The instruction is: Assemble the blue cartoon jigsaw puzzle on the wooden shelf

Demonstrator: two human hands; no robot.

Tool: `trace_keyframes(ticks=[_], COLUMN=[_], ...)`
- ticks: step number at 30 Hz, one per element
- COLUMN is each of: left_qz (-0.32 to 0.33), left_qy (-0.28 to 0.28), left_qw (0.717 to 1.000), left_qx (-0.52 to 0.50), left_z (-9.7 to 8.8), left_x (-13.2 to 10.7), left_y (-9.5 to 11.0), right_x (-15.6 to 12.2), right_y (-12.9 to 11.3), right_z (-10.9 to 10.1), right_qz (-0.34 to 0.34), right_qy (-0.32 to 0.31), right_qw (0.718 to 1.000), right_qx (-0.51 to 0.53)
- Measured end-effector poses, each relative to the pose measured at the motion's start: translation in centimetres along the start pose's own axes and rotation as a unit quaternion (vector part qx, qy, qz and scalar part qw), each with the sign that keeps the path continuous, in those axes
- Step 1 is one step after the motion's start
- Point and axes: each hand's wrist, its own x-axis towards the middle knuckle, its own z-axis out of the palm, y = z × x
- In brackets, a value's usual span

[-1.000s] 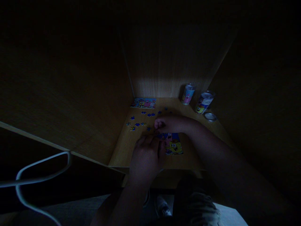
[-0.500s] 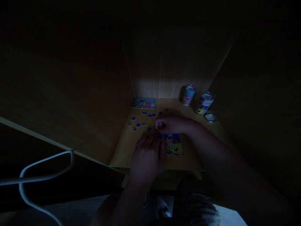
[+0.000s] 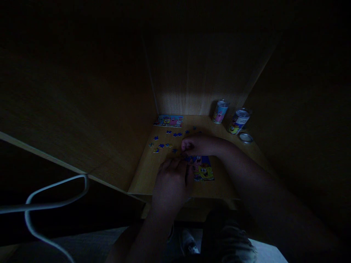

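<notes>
A partly joined cartoon puzzle [image 3: 203, 169] lies near the front of a small wooden desk [image 3: 148, 171]. My left hand [image 3: 172, 182] rests on its left edge, fingers stretched forward and lying on the desk. My right hand [image 3: 195, 144] sits just behind the puzzle, fingers curled in a pinch; what it pinches is too dark to name. Several loose blue puzzle pieces [image 3: 164, 145] are scattered to the left of my right hand.
A printed picture card [image 3: 169, 120] lies at the desk's back left. Two cartoon tins [image 3: 219, 111] [image 3: 237, 120] stand at the back right, a round lid [image 3: 245, 137] beside them. Wooden walls close in three sides. A white cable [image 3: 41, 204] loops at lower left.
Both hands stay almost still over the puzzle; the view has shifted very slightly.
</notes>
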Motion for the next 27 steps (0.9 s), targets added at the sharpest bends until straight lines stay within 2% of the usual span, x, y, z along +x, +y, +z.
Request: trace_keyframes(ticks=[27], left_qz=[-0.002], left_qy=[-0.003], left_qw=[1.000], left_qx=[-0.001], left_z=[-0.12], left_x=[-0.05], left_y=[0.07], right_x=[0.00], right_y=[0.00], right_z=[0.04], right_qz=[0.004], right_qy=[0.007], right_qw=[1.000], right_qx=[-0.005])
